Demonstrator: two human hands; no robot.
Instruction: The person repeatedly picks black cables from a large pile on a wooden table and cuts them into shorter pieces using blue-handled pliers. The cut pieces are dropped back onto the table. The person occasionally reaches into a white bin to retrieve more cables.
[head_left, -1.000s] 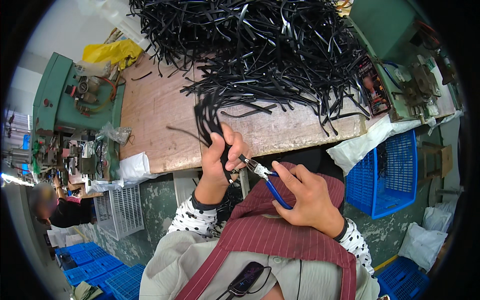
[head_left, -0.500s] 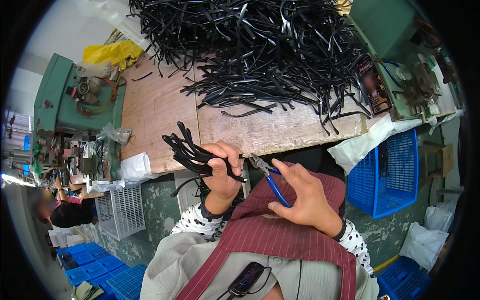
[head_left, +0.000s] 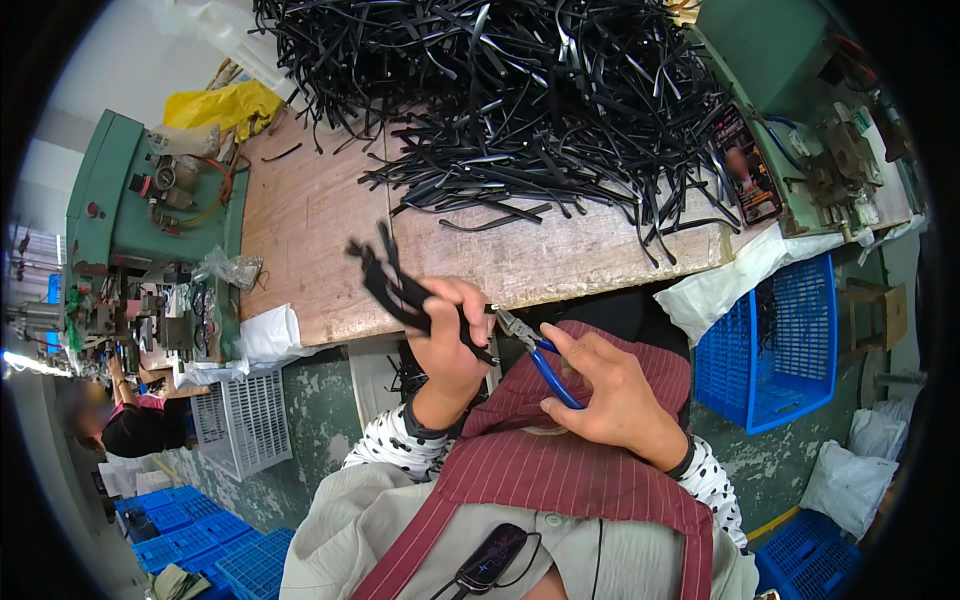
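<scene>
My left hand [head_left: 448,335] is closed round a bundle of black eyeglass temples [head_left: 385,285], whose curved ends fan out up and to the left, partly smeared by motion. One temple's tip pokes out past the fingers toward the cutting pliers [head_left: 545,370]. Those pliers have blue handles and are gripped in my right hand [head_left: 615,390], with their metal jaws at or very near that tip; whether they touch it I cannot tell. Beyond both hands, a big heap of black temples [head_left: 520,110] covers the far part of the wooden table [head_left: 310,230].
Green machines stand at the left [head_left: 150,190] and right [head_left: 760,60] of the table. A blue crate [head_left: 740,400] is at the right below the table edge, a white crate [head_left: 245,425] at the left. At far left another person [head_left: 145,425] sits working.
The bundle in my left hand has swung to the right and more upright, blurring its ends. My right hand and the pliers have hardly moved.
</scene>
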